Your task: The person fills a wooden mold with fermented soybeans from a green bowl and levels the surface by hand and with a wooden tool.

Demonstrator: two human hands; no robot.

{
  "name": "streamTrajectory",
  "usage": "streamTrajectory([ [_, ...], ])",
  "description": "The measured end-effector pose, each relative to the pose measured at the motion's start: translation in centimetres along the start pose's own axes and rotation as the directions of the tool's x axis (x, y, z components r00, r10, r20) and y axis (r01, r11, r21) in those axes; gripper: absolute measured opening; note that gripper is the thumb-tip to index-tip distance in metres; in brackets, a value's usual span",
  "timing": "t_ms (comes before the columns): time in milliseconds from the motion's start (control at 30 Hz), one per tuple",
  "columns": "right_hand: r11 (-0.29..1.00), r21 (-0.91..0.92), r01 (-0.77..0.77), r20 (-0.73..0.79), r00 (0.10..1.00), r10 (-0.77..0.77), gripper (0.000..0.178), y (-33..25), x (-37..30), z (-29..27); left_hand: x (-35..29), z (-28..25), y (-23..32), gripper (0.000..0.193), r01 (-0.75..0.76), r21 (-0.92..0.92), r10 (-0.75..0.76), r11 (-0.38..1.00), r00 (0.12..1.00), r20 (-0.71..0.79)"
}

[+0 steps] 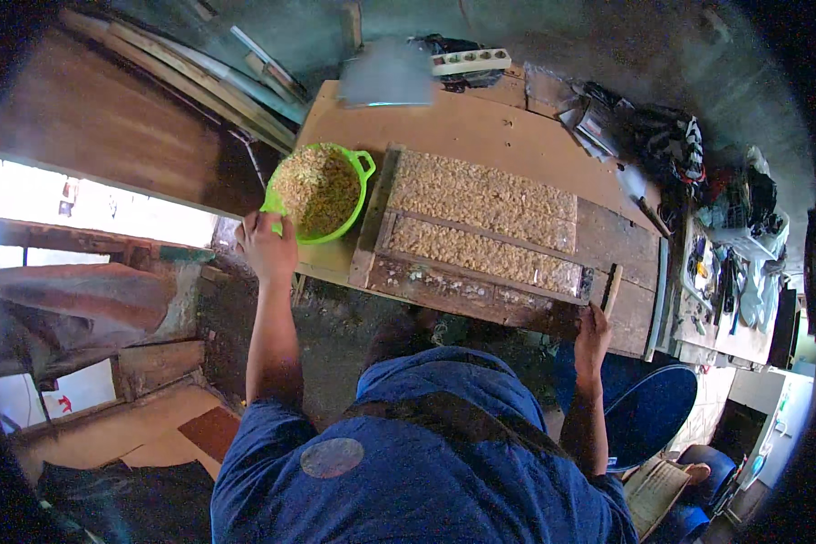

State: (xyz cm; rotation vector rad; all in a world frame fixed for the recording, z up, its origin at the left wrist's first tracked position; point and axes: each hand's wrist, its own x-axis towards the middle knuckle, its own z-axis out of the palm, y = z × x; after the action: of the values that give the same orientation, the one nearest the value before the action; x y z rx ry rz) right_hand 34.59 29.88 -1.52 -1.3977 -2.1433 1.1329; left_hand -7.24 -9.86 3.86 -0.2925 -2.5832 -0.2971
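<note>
My left hand [270, 243] is closed on the near-left handle of a bright green basin [369, 186]. The basin stands on the table's left side and is filled with loose, pale brown and greenish grains or nuts [322, 190]. To its right lies a shallow wooden frame [378, 222] holding two slabs of a lumpy, nut-like mass, a wide far slab [485, 195] and a narrower near slab [480, 254]. By the frame's near right corner, my right hand [593, 337] is closed around the lower end of a wooden tool with a dark edge, brush-like in shape [613, 290].
A wooden table [444, 118] carries all this. At its back are a power strip [471, 62] and a clear plastic sheet [390, 72]; dark bags [666, 136] sit far right. Long boards [199, 77] lean at left. A blue barrel [653, 408] stands near my right arm.
</note>
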Motion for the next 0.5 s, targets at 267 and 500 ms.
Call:
streamTrajectory([
  [267, 0.984, 0.160, -0.082, -0.009, 0.996, 0.084, 0.031, 1.5, 0.6, 0.3, -8.7, -0.4, 6.4, 0.031, -0.035, -0.575, 0.265, 0.817, 0.909, 0.322],
  [500, 0.971, 0.219, -0.094, 0.045, 0.995, 0.086, 0.029, 1.2, 0.9, 0.7, -10.7, 2.5, 8.2, 0.044, 0.043, -0.492, 0.206, 0.870, 0.874, 0.440],
])
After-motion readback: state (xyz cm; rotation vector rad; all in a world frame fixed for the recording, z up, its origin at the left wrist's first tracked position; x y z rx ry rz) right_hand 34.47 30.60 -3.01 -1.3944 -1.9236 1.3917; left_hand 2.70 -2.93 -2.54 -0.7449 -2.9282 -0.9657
